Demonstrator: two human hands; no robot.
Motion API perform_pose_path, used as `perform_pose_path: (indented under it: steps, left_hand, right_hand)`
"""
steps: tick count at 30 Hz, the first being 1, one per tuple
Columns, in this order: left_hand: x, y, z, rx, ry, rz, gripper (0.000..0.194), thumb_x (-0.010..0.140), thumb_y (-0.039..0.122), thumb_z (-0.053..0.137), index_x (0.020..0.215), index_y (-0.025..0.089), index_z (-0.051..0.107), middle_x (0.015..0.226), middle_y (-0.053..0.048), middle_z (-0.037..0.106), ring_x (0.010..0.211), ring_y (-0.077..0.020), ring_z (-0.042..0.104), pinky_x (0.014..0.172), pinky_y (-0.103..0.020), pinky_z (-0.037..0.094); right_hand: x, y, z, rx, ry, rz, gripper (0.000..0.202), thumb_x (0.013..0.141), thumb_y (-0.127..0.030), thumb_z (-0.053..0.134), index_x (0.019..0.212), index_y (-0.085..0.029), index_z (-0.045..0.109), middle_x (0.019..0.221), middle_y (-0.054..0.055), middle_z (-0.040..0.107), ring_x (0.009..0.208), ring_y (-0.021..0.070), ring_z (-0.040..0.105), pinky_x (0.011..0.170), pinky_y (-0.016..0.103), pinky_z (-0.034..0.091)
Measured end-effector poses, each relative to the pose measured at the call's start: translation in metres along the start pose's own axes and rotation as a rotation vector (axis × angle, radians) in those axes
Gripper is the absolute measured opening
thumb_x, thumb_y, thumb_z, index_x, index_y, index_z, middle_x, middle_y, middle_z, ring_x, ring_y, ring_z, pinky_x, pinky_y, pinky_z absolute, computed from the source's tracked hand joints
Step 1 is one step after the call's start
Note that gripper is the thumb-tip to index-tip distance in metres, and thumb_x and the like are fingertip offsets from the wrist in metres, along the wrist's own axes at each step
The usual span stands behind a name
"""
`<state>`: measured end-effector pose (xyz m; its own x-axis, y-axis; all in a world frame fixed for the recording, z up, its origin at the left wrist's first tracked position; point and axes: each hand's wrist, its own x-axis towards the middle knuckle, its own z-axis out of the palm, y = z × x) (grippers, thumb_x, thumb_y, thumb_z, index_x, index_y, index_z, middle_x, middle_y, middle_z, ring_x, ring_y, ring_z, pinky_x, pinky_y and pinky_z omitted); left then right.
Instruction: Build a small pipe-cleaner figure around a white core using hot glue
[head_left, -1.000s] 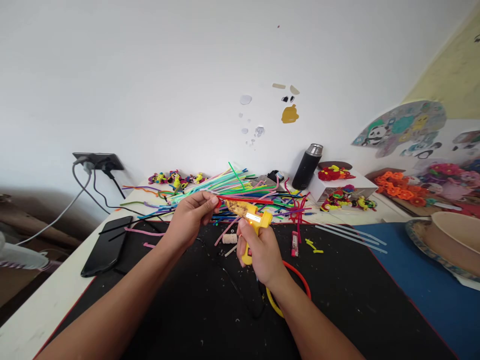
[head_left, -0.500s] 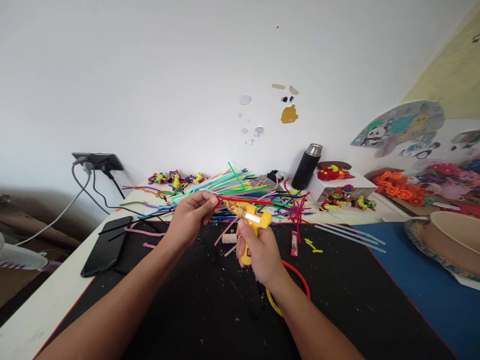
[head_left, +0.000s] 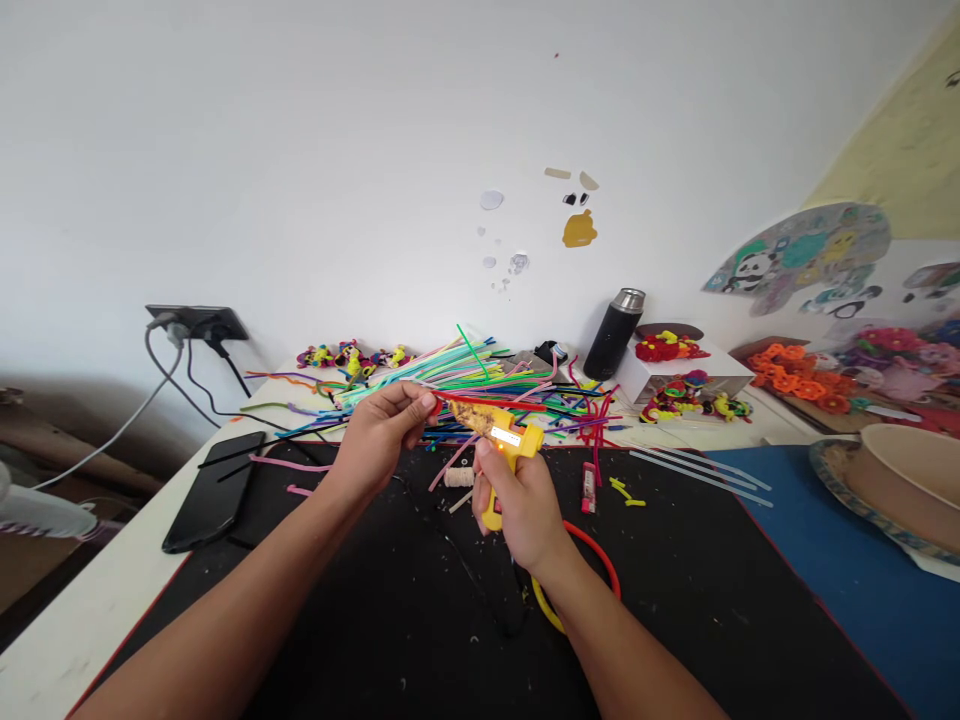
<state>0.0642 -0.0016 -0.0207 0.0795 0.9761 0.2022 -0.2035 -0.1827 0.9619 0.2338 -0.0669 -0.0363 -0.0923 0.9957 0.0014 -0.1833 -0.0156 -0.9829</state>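
My right hand (head_left: 519,500) is wrapped round the handle of a yellow hot glue gun (head_left: 525,440), whose barrel is stained brown and points left. A small orange light glows near my thumb. My left hand (head_left: 386,430) pinches one end of a red pipe cleaner (head_left: 495,402), which stretches right along the top of the gun. The gun's nozzle is close to my left fingertips; whether it touches the pipe cleaner I cannot tell. Behind both hands lies a heap of coloured pipe cleaners (head_left: 450,370). A spool of cream string (head_left: 458,477) rests just left of the gun.
A black phone (head_left: 210,495) lies on the left. Clear glue sticks (head_left: 697,472) and a red lighter-like item (head_left: 589,488) are on the right. Behind stand a black flask (head_left: 615,333) and a white box (head_left: 686,375). A red and yellow ring (head_left: 611,570) lies by my right forearm.
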Motion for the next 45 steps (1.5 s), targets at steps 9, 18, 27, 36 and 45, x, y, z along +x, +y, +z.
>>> perform_pose_path:
  steps: [9, 18, 27, 36, 45]
  left_hand:
    - [0.0004, 0.0026, 0.0001, 0.008, 0.019, -0.010, 0.030, 0.075, 0.041, 0.086, 0.073, 0.017, 0.069, 0.061, 0.001, 0.064, 0.043, -0.0059, 0.036, 0.045, -0.022, 0.023]
    - [-0.0003, 0.0042, 0.0011, -0.016, 0.026, -0.011, 0.028, 0.074, 0.039, 0.087, 0.072, 0.017, 0.069, 0.060, 0.002, 0.062, 0.043, -0.0059, 0.036, 0.045, -0.023, 0.021]
    - [0.0017, 0.0046, -0.0015, 0.004, 0.042, 0.017, 0.028, 0.076, 0.039, 0.086, 0.071, 0.018, 0.069, 0.054, 0.004, 0.053, 0.044, -0.0066, 0.035, 0.045, -0.023, 0.021]
    - [0.0023, -0.0007, -0.0041, 0.035, 0.016, 0.015, 0.025, 0.080, 0.038, 0.082, 0.073, 0.019, 0.068, 0.059, 0.003, 0.058, 0.044, -0.0070, 0.035, 0.045, -0.023, 0.023]
    - [0.0013, -0.0008, -0.0044, 0.030, 0.020, 0.024, 0.026, 0.079, 0.038, 0.084, 0.073, 0.018, 0.069, 0.057, 0.004, 0.056, 0.044, -0.0072, 0.035, 0.044, -0.023, 0.022]
  right_hand:
    - [-0.0013, -0.0020, 0.0013, 0.004, -0.001, 0.009, 0.060, 0.083, -0.074, 0.064, 0.058, -0.020, 0.054, 0.034, -0.002, 0.047, 0.030, 0.0095, 0.042, 0.037, 0.022, 0.033]
    - [-0.0010, -0.0013, 0.0016, 0.008, -0.006, 0.000, 0.059, 0.085, -0.072, 0.061, 0.056, -0.021, 0.053, 0.034, -0.002, 0.047, 0.031, 0.0101, 0.042, 0.038, 0.023, 0.032]
    - [-0.0003, 0.0009, 0.0007, -0.006, 0.010, -0.003, 0.056, 0.086, -0.070, 0.062, 0.061, -0.020, 0.055, 0.034, -0.002, 0.048, 0.031, 0.0103, 0.043, 0.039, 0.023, 0.034]
    - [-0.0007, 0.0016, 0.0013, 0.026, -0.003, 0.009, 0.055, 0.084, -0.070, 0.063, 0.062, -0.020, 0.054, 0.036, -0.003, 0.047, 0.031, 0.0104, 0.043, 0.038, 0.023, 0.033]
    - [-0.0007, 0.0019, 0.0020, 0.039, 0.001, -0.003, 0.055, 0.086, -0.069, 0.064, 0.063, -0.020, 0.055, 0.036, -0.003, 0.048, 0.031, 0.0100, 0.043, 0.038, 0.022, 0.035]
